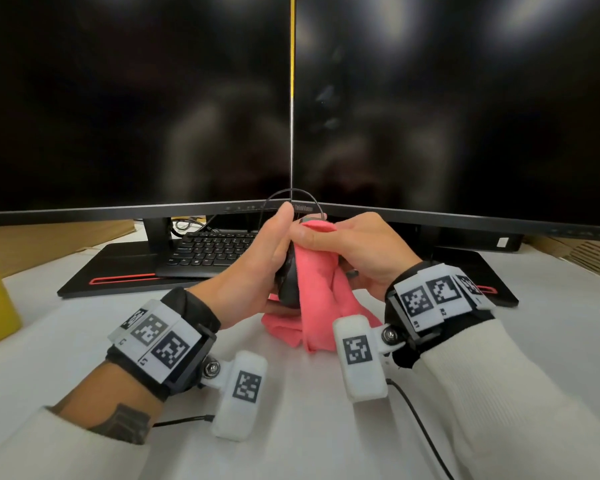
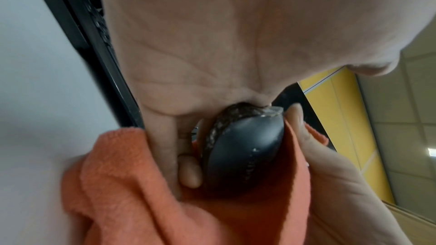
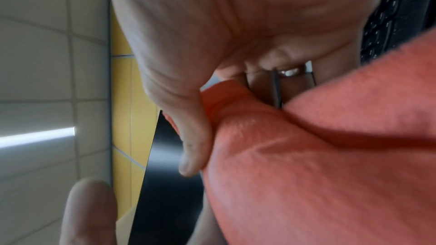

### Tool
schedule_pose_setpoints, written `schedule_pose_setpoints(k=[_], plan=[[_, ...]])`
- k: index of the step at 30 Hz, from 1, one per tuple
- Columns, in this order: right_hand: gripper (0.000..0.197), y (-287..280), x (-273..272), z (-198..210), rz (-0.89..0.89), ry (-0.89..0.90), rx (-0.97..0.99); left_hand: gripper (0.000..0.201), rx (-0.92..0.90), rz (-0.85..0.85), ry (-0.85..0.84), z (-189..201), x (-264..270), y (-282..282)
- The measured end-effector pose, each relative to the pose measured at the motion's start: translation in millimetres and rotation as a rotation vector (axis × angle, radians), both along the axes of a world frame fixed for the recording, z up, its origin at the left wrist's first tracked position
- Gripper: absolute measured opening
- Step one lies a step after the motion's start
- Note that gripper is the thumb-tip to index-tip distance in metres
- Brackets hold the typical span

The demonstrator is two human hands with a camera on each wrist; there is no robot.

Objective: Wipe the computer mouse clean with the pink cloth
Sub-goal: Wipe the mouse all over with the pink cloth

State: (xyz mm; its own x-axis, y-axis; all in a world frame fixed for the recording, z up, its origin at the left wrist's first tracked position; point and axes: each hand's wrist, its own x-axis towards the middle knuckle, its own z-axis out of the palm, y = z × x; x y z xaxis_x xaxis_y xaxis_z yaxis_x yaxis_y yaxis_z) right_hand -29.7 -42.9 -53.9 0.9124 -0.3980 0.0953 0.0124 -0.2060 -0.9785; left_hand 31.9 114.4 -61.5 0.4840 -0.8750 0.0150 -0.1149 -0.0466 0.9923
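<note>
Pink cloth (image 1: 314, 296), black mouse (image 1: 288, 282)

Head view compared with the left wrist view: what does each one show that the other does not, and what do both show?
Only the head view: the two dark monitors, the keyboard, and both wrists. Only the left wrist view: the mouse's textured side and the left fingers curled against it. Both: the left hand holding the black mouse, with the pink cloth against it.
</note>
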Motion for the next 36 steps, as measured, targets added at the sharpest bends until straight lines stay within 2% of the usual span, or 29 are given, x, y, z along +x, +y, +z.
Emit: schedule_pose_setpoints(k=[5, 7, 12, 15, 18, 19, 22, 27, 30, 33, 36], plan=[[0.027, -10, -3, 5, 0.074, 0.016, 0.093, 0.057, 0.005, -0.053, -0.029, 3, -4, 4], [0.027, -11, -2, 5, 0.056, 0.023, 0.121, 0.056, 0.005, -0.055, -0.025, 3, -4, 4], [0.042, -3, 2, 1, -0.003, 0.001, 0.133, 0.06, 0.033, -0.048, -0.057, 2, -1, 3], [0.034, 2, 3, -5, 0.081, -0.022, 0.095, 0.062, 0.027, -0.016, -0.053, 0, 3, 5], [0.015, -4, 1, -4, 0.159, -0.013, 0.057, 0.069, 0.01, -0.004, -0.008, 0, 12, 8], [0.015, -7, -1, -2, 0.184, -0.013, 0.059, 0.073, 0.0, 0.001, 0.017, -1, 16, 8], [0.03, -14, -3, 0, 0.218, -0.026, 0.1, 0.082, -0.056, 0.008, 0.075, -4, 24, 7], [0.035, -21, -4, 3, 0.12, -0.085, 0.267, 0.08, -0.184, 0.086, 0.079, 0, 26, 7], [0.053, -24, -9, 7, 0.132, -0.123, 0.371, 0.064, -0.269, 0.173, -0.049, -1, 27, 8], [0.064, -25, -12, 8, 0.196, -0.164, 0.415, 0.079, -0.28, 0.231, -0.173, -5, 28, 10], [0.075, -26, -14, 10, 0.211, -0.183, 0.425, 0.089, -0.302, 0.25, -0.211, -8, 29, 10]])
